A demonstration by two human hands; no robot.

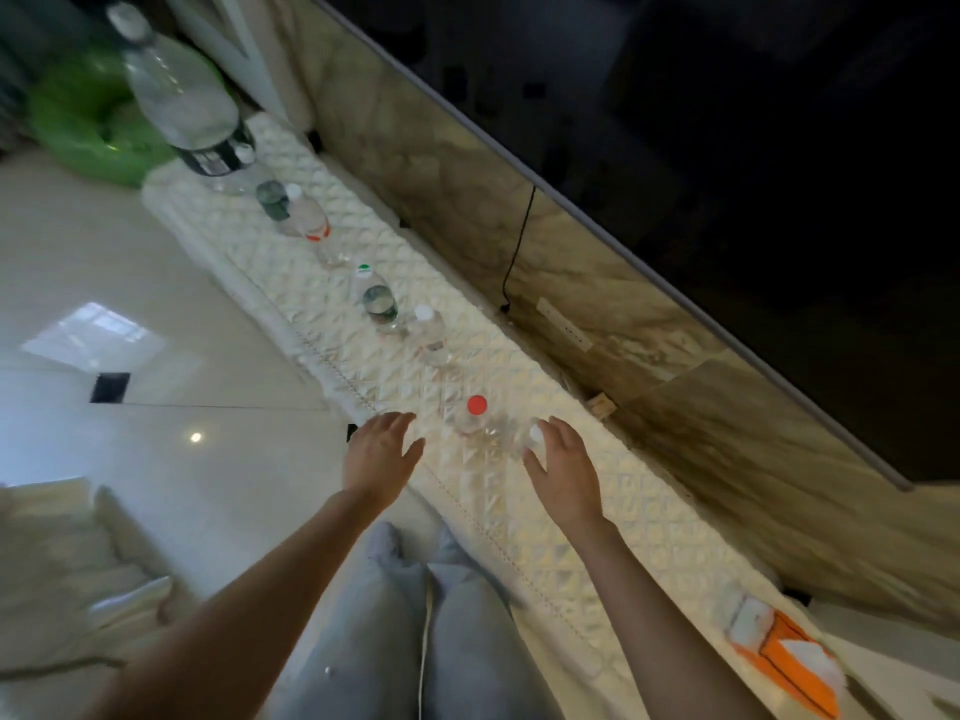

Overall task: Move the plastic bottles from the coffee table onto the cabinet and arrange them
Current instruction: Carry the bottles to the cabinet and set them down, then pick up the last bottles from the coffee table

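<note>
A: White quilted cover runs the whole cabinet (519, 491), and I read it as one long strip going from five o'clock up to eleven o'clock in my view. The bottles stand along it in a row on that same line.

B: Start big. What's at the far end?

A: The large clear bottle (176, 96), up at eleven o'clock. Then smaller ones coming toward me: the orange-label bottle (309, 215), the green-cap bottle (376, 298), a white-cap bottle (431, 330), and closest, the red-cap bottle (475, 420), upright, its long axis pointing almost straight at my camera.

B: And the hands?

A: Both spread and holding nothing. My left hand (382, 454) hovers at the cabinet's front edge, at nine o'clock from the red cap, with a clear gap. My right hand (563, 467) sits at four o'clock from it, fingertips beside a small white cap (535, 433); whether they touch it, I can't tell.

B: So which hand goes?

A: I judge the right one nearer; the last pair lies just ahead of it, toward eleven o'clock.
</note>
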